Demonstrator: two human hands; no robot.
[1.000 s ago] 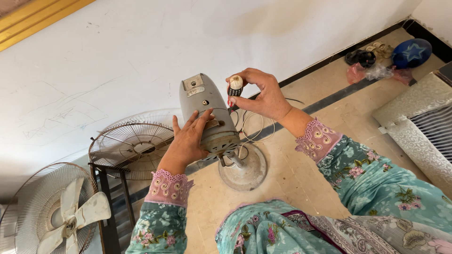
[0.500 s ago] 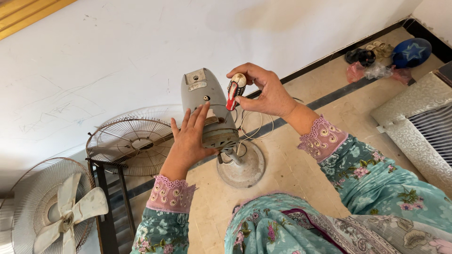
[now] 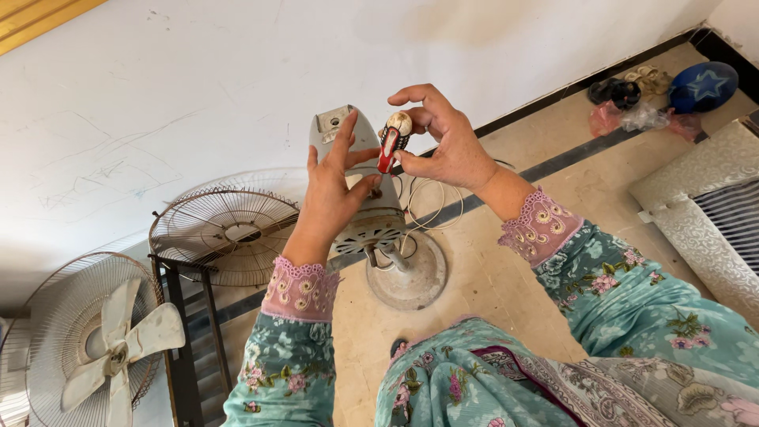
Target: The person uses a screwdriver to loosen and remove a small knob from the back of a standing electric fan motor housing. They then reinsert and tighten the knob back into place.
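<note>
Nearest the camera, teal floral cloth with pink embroidered cuffs covers both forearms and the lap. The left hand (image 3: pixel 336 190) lies flat, fingers spread and straight, against the side of a grey motor housing (image 3: pixel 360 186), a smooth rounded metal casing with a small square plate on its top end. The housing stands on a short neck above a round, dull metal base (image 3: pixel 411 273) that sits on the floor just in front of the knees. The right hand (image 3: pixel 447 146) is pinched shut on a small screwdriver (image 3: pixel 390 142) with a red handle and a pale rounded end, held just beside the top of the housing; whether its tip touches the casing cannot be told. A thin white cord (image 3: pixel 431 209) loops loosely behind the base.

The floor is beige tile with a dark stripe. To the left, a rusty round wire guard (image 3: pixel 225 233) rests on a black metal frame (image 3: pixel 186 340), and a second caged fan (image 3: pixel 95 340) with pale blades stands beside it. A quilted cushion (image 3: pixel 696 198) lies to the right. Farther off, a scuffed white wall rises, with dark sandals (image 3: pixel 617 91) and a blue round object (image 3: pixel 704 85) at its foot.
</note>
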